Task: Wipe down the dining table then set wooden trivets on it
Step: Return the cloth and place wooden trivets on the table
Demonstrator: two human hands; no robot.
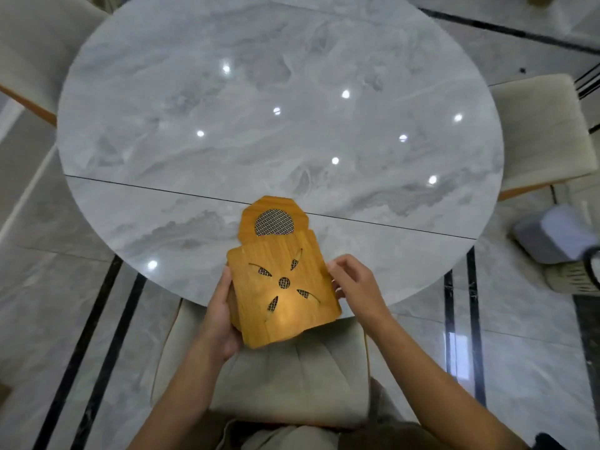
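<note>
A round grey marble dining table [259, 118] fills the upper view, its top bare and glossy. Over its near edge I hold a stack of wooden trivets. The top trivet [285, 306] has leaf-shaped cut-outs with metal mesh. A second trivet [274, 217] with a half-round mesh window sticks out from under it toward the table's middle. My left hand [220, 319] grips the stack's left edge from below. My right hand [354, 284] pinches the right edge of the stack with curled fingers.
A beige upholstered chair [292, 375] stands tucked in right below my hands. Another beige chair [539, 131] stands at the table's right, and one more [35, 50] at the upper left. A grey object [552, 235] lies on the marble floor at the right.
</note>
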